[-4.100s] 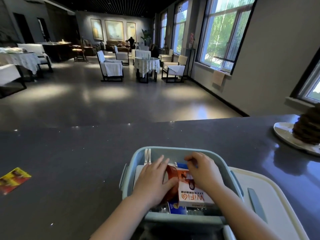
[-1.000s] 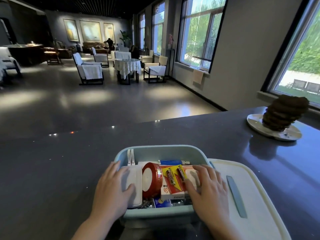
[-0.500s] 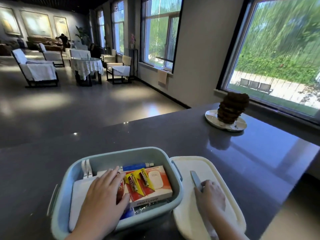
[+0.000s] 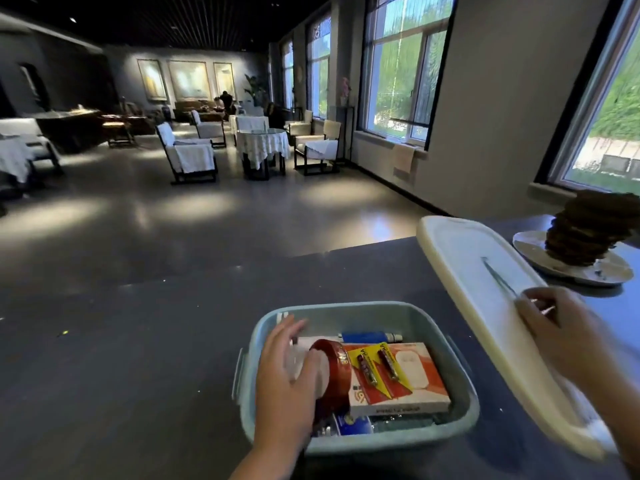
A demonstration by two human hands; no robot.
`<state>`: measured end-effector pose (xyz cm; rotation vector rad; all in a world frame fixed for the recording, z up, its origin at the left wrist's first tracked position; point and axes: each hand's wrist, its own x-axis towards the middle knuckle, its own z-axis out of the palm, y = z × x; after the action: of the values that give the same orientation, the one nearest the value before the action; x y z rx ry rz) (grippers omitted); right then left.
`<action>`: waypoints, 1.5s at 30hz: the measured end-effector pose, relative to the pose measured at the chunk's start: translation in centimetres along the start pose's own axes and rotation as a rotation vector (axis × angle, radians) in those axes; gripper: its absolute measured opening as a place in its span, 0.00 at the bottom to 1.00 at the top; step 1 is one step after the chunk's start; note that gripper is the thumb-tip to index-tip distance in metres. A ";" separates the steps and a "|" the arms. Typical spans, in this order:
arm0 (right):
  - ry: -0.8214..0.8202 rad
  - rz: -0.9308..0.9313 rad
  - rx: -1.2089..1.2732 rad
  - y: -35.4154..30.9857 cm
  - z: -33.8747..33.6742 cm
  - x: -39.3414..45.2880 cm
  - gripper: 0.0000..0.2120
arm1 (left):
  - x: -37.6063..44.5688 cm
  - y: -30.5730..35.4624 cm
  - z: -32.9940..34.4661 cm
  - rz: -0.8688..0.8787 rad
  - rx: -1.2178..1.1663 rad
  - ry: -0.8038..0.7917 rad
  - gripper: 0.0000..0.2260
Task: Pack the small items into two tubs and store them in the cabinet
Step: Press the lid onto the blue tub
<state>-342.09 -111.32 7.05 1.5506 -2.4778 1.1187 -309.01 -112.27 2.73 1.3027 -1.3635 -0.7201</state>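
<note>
In the head view one tub sits on the dark counter, already packed: a red tape roll, an orange box with a yellow battery card on top, a blue tube behind; the left hand lies flat with fingers spread over the contents at the tub's left side; the right hand grips the white lid by its edge, holding it tilted, clear of the counter, to the right of the tub; filling this tub looks finished, closing it is under way; a second tub and the cabinet are nowhere in sight, so I judge most of the task still ahead
</note>
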 end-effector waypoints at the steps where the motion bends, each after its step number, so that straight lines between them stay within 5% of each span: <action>1: -0.013 -0.086 0.015 -2.3 0.4 -0.6 0.06 | 0.2 0.4 -0.6 -0.004 -0.038 0.047 0.16; 7: -0.264 -0.437 -0.044 -8.4 7.9 -6.6 0.07 | 1.7 0.1 -3.9 0.131 -0.019 0.118 0.13; 17: -0.459 -0.758 -0.075 -11.1 10.9 -6.4 0.10 | 1.5 -0.6 -3.8 0.154 0.385 -0.119 0.18; 24: -0.438 -0.629 0.033 -10.3 11.1 -7.5 0.10 | 1.9 -0.5 1.3 0.142 0.519 -0.400 0.21; 28: -0.412 -0.488 0.063 -7.6 10.0 -6.8 0.11 | 2.6 -1.2 3.3 0.253 0.825 -0.493 0.24; 34: -0.320 -0.091 -0.246 -6.0 8.9 -6.4 0.37 | 2.5 -1.8 3.5 0.260 0.912 -0.505 0.26; 38: -0.416 0.276 0.005 -6.1 8.5 -5.2 0.47 | 2.5 -1.6 3.5 0.247 0.916 -0.513 0.26; 41: -0.467 0.445 0.228 -5.5 8.1 -4.1 0.38 | 2.6 -1.7 3.4 0.239 0.914 -0.522 0.26; 45: -0.384 0.437 0.314 -4.5 8.2 -4.5 0.28 | 2.6 -1.7 3.5 0.224 0.909 -0.542 0.26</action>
<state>-333.39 -113.66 1.83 1.4392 -3.1401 1.4434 -311.34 -115.94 1.03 1.6498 -2.4067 -0.2818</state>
